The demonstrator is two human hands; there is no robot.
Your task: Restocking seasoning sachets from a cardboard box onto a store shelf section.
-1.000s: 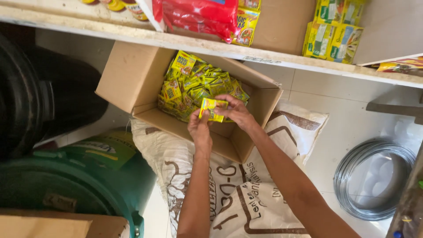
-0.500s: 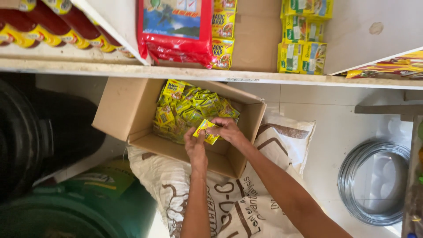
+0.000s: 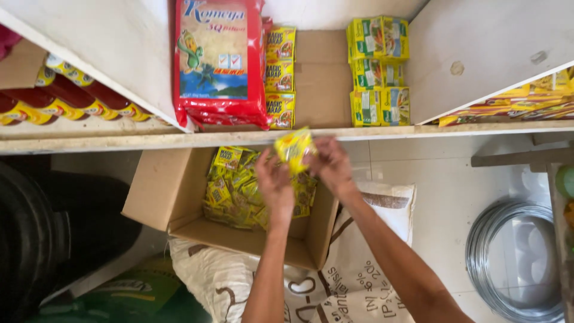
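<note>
Both the left hand (image 3: pixel 274 182) and right hand (image 3: pixel 330 166) grasp one yellow sachet pack (image 3: pixel 293 148) at the shelf edge (image 3: pixel 179 140), above a cardboard box (image 3: pixel 173 191) full of packs, with only a few stacks shelved.

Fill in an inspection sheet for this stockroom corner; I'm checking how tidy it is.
Surface: white shelf, edge worn.
Job's things: yellow packet held over open box of like packets.
Clutter: red bag, yellow packs, bottles on the shelf.
Hands: left hand and right hand both on the packet.
Cables: wire coil on the floor.
Surroundings: printed sack under the box, dark drum at left.
</note>
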